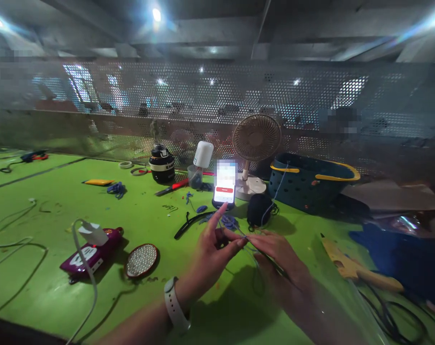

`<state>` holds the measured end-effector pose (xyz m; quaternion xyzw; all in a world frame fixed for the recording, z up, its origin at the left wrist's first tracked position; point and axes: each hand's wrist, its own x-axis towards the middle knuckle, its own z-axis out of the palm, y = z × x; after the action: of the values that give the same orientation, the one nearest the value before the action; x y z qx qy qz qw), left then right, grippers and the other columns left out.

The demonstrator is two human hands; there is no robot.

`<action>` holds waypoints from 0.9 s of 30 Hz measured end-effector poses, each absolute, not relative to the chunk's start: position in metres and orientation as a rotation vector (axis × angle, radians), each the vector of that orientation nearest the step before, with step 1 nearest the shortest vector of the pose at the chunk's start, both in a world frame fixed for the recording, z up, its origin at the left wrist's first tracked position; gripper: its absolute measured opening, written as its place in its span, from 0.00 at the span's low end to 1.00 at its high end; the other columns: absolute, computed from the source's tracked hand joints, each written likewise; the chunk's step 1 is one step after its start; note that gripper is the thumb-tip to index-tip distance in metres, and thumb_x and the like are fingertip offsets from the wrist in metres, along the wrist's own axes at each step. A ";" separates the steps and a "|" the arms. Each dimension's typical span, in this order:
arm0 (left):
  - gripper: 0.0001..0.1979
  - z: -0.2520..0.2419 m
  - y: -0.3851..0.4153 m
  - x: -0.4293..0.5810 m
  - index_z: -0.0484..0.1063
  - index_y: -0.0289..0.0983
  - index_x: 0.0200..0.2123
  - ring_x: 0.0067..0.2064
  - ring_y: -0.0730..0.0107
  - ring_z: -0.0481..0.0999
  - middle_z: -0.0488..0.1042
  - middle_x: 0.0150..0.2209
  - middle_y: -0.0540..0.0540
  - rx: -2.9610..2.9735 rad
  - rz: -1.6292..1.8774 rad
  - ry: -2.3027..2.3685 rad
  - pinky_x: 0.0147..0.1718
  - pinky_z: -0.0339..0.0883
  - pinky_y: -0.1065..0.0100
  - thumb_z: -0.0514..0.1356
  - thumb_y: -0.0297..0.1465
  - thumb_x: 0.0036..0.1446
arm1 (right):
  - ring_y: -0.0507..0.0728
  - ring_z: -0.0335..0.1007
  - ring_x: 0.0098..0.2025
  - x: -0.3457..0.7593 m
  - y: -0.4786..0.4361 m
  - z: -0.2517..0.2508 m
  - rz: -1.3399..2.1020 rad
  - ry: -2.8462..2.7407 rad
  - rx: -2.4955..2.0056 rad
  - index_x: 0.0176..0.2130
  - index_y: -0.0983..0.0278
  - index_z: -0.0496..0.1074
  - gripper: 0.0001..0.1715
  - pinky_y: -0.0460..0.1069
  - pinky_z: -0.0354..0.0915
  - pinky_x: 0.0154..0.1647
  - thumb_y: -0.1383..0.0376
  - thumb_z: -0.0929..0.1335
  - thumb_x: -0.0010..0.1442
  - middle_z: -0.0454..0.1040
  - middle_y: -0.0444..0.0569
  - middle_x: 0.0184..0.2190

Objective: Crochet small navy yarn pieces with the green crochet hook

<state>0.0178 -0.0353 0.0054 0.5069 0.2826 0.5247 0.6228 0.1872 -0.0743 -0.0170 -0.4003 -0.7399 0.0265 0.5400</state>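
At the centre, above the green table [145, 306], my left hand [217, 244] pinches thin bluish yarn between thumb and a finger, its index finger raised in front of the lit phone [225, 184]. My right hand [280, 256] meets it at the fingertips and is closed on a thin dark tool [275, 264], perhaps a hook or needle. The small piece of work between the fingertips is too small to make out. Behind the hands lie blue yarn [230, 221] and a dark yarn ball [260, 211]. A white watch band [175, 306] is on my left wrist.
A fan [256, 139] and a dark basket with yellow handles [307, 184] stand at the back. On the left are a purple power strip [95, 254], a round dotted disc [141, 260] and a black jug [162, 165]. A yellow glue gun [361, 270] lies right.
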 end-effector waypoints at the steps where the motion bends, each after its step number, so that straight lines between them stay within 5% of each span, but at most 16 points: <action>1: 0.46 0.005 -0.036 0.018 0.51 0.36 0.67 0.30 0.71 0.73 0.76 0.28 0.49 1.163 1.206 0.652 0.31 0.66 0.69 0.70 0.30 0.50 | 0.57 0.75 0.47 0.186 -0.074 -0.017 -0.019 -1.776 -0.947 0.50 0.54 0.74 0.14 0.57 0.67 0.55 0.66 0.68 0.64 0.80 0.47 0.45; 10: 0.40 0.006 -0.040 0.016 0.61 0.43 0.63 0.32 0.72 0.75 0.76 0.28 0.52 0.905 1.040 0.483 0.38 0.67 0.68 0.72 0.26 0.48 | 0.58 0.78 0.42 0.187 -0.076 -0.006 -0.568 -1.864 -0.872 0.58 0.52 0.68 0.23 0.61 0.53 0.65 0.66 0.68 0.65 0.82 0.47 0.43; 17: 0.34 0.008 -0.026 0.006 0.68 0.35 0.57 0.28 0.76 0.73 0.75 0.26 0.52 0.787 0.908 0.369 0.34 0.64 0.71 0.72 0.23 0.45 | 0.58 0.79 0.40 0.204 -0.075 0.013 -0.070 -1.908 -0.741 0.53 0.49 0.74 0.17 0.61 0.69 0.53 0.61 0.66 0.66 0.82 0.46 0.40; 27: 0.29 0.010 -0.019 0.001 0.73 0.33 0.52 0.27 0.79 0.71 0.73 0.25 0.52 0.742 0.881 0.304 0.31 0.63 0.74 0.73 0.22 0.44 | 0.60 0.80 0.38 0.229 -0.065 0.008 0.412 -1.638 -0.825 0.41 0.50 0.81 0.09 0.64 0.71 0.53 0.62 0.72 0.59 0.83 0.43 0.34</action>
<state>0.0014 -0.0186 0.0097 0.3496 0.1432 0.4151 0.8276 0.2285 -0.0650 0.0081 -0.3544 -0.7035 0.1769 0.5901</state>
